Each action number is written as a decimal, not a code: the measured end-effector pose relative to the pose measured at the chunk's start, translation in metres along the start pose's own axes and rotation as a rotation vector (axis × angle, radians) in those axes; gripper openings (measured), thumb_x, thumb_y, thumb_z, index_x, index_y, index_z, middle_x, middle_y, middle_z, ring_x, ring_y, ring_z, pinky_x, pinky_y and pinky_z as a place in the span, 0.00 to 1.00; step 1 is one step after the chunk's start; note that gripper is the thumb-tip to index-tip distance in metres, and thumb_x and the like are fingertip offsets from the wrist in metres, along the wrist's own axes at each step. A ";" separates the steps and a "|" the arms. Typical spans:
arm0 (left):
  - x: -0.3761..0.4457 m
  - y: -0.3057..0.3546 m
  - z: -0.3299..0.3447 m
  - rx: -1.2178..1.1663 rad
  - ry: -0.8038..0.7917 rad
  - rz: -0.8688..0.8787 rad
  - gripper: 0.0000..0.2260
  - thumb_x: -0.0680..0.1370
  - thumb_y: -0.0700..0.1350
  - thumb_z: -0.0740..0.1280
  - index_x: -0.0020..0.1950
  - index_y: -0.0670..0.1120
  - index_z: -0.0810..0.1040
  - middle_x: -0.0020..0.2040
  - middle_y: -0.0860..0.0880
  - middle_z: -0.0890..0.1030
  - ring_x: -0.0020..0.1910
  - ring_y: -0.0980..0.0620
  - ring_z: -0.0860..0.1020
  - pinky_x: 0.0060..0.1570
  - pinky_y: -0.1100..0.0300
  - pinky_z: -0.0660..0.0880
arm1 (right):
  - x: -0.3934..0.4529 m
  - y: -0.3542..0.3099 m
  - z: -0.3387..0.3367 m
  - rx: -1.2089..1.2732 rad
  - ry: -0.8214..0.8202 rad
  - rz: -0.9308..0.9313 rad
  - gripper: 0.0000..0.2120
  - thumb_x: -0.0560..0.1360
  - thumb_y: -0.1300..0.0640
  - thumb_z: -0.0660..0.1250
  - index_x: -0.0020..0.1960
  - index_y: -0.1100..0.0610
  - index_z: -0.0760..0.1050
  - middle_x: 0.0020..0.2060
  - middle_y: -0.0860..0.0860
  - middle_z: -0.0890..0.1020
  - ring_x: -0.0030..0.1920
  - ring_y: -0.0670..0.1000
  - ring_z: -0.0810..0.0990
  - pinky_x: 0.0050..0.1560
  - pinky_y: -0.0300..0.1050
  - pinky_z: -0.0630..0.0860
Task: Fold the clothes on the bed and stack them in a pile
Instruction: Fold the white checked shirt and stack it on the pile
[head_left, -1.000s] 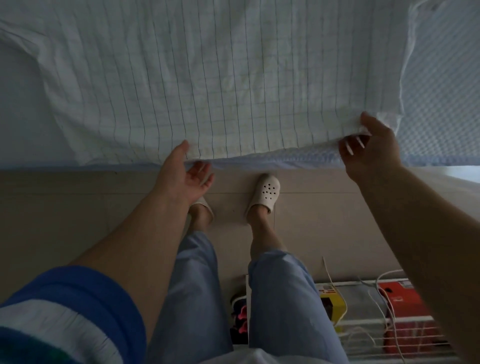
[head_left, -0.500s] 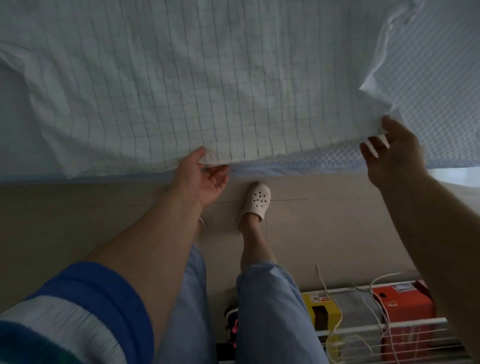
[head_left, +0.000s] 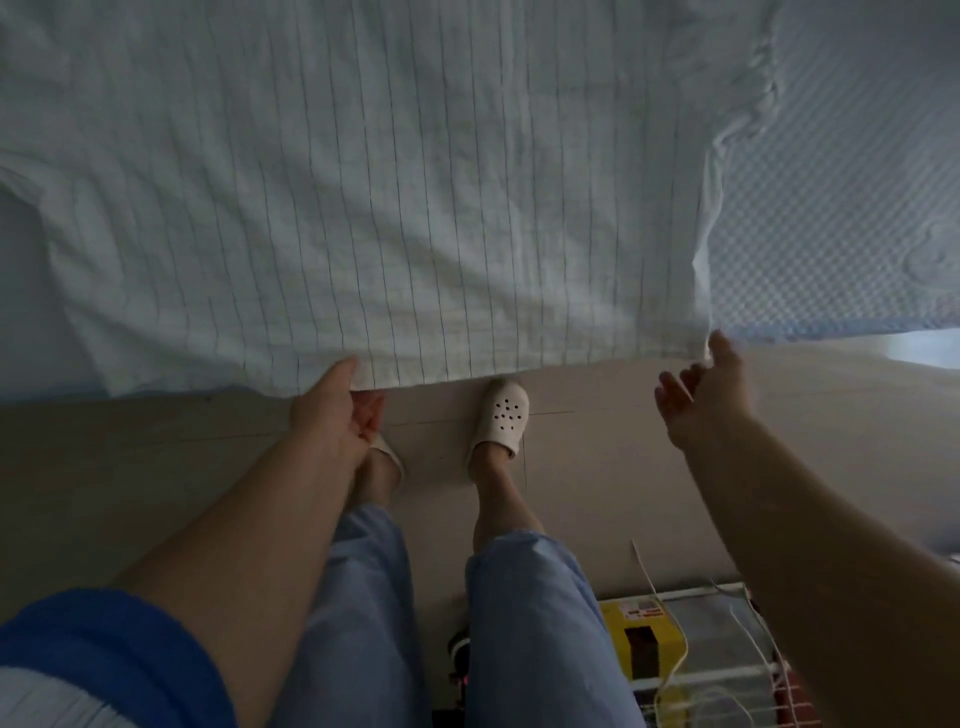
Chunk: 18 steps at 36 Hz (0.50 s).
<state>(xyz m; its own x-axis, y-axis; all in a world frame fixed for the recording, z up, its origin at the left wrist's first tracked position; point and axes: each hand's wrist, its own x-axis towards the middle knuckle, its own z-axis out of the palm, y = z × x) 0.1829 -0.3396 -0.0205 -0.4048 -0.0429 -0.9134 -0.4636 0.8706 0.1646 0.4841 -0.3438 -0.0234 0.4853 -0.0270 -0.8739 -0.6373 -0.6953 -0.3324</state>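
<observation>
White checked garment (head_left: 363, 182) spread flat over the bed, filling the upper left and centre of the frame; its lower hem hangs at the bed edge. Textured pale-blue bedspread (head_left: 841, 218) shows bare at upper right. Left hand (head_left: 337, 410), centre-left: thumb lies on top of the hem, fingers curled underneath, pinching the cloth. Right hand (head_left: 706, 395), centre-right: fingers spread and loose, thumb tip touching the garment's lower right corner, no clear grip visible. Below, a white perforated clog (head_left: 501, 415) on a beige floor (head_left: 130, 467); pale-blue trousers (head_left: 524, 623) at bottom centre. Yellow box (head_left: 641, 639) on a white wire rack (head_left: 727, 691) with thin white cords, lower right. Blue sleeve (head_left: 104, 639) at lower left.
</observation>
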 end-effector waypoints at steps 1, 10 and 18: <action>-0.004 -0.002 0.000 0.057 -0.020 -0.035 0.10 0.76 0.51 0.67 0.51 0.46 0.73 0.39 0.47 0.77 0.35 0.51 0.77 0.30 0.61 0.72 | -0.001 -0.002 -0.003 -0.029 0.030 0.004 0.22 0.74 0.45 0.66 0.62 0.57 0.70 0.43 0.49 0.73 0.43 0.46 0.76 0.37 0.41 0.71; -0.064 0.010 0.063 0.679 -0.131 0.683 0.03 0.75 0.46 0.65 0.42 0.48 0.76 0.39 0.51 0.78 0.38 0.53 0.76 0.34 0.61 0.69 | -0.012 -0.046 0.017 -0.647 0.057 -0.715 0.22 0.74 0.48 0.65 0.66 0.53 0.67 0.63 0.50 0.68 0.62 0.49 0.68 0.57 0.45 0.67; -0.037 0.070 0.166 1.329 -0.116 1.464 0.24 0.75 0.48 0.65 0.70 0.47 0.69 0.73 0.44 0.63 0.72 0.44 0.60 0.67 0.49 0.59 | 0.032 -0.115 0.076 -0.722 -0.059 -0.675 0.18 0.73 0.47 0.68 0.59 0.54 0.74 0.48 0.47 0.77 0.45 0.46 0.76 0.46 0.42 0.71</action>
<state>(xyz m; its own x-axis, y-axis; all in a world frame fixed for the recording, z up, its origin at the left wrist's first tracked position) 0.2962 -0.1963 -0.0369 0.2068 0.8987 -0.3868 0.9165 -0.0396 0.3981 0.5274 -0.2105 -0.0406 0.5691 0.5585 -0.6035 0.2893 -0.8230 -0.4888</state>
